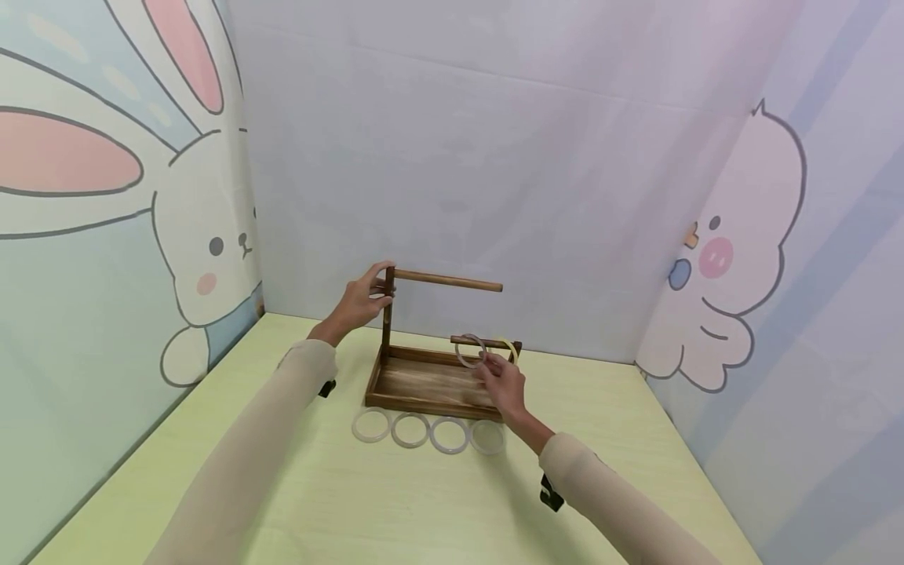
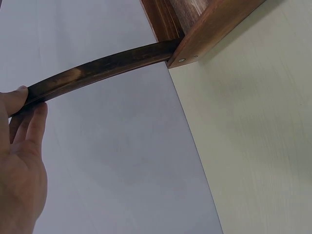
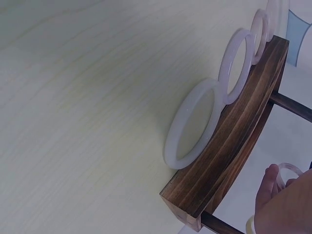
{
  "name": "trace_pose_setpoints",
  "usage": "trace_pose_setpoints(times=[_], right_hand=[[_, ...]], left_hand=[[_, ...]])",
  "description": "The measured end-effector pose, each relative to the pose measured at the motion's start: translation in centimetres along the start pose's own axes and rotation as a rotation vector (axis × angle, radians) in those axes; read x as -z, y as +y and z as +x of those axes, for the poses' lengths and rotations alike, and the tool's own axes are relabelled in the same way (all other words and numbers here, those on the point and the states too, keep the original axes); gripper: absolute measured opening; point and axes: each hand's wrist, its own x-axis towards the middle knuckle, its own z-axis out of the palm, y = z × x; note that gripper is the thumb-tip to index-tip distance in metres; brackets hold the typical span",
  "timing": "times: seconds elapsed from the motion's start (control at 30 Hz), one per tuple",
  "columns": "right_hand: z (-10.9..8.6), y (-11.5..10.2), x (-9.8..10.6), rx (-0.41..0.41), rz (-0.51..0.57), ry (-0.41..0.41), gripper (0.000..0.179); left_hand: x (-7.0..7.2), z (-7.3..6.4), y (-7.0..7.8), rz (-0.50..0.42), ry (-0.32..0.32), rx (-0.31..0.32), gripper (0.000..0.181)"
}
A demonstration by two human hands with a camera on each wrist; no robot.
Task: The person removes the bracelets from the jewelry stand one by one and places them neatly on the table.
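Note:
My left hand [image 1: 359,302] grips the top of the upright post [image 1: 387,323] of a dark wooden stand; the left wrist view shows thumb and fingers on either side of the post [image 2: 97,69]. My right hand [image 1: 504,388] pinches a pale, greyish bangle [image 1: 457,357] at the stand's lower rod [image 1: 463,340]. The rod's free end sticks out left of this bangle; I cannot tell for certain whether it is threaded on. A yellow bangle [image 1: 515,351] hangs on that rod near its short right post. The held bangle [image 3: 287,166] is partly hidden by fingers in the right wrist view.
Several pale bangles [image 1: 371,439] lie in a row on the light table [image 1: 424,502], along the front of the stand's tray [image 1: 431,407]. An upper rod [image 1: 448,279] reaches right from the tall post. Cartoon-printed fabric walls [image 1: 452,157] enclose the table.

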Motion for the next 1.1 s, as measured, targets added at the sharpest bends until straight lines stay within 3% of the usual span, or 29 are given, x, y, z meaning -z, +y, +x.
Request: trace_pose_setpoints(times=[0.4,0.73,1.1], right_hand=[[0.2,0.1,-0.3,-0.041,0.047,-0.036,0.024],[0.2,-0.4,-1.2,0.01,0.082,-0.064,0.026],[0.0,-1.4,-2.2,-0.024,0.046,-0.101,0.024]], left_hand=[[-0.1,0.1,0.1,-0.008,-0.003,0.003,0.074],[0.0,0.1,-0.1,-0.012,-0.001,-0.002,0.073],[0.0,0.1,-0.3,-0.003,0.0,0.0,0.074]])
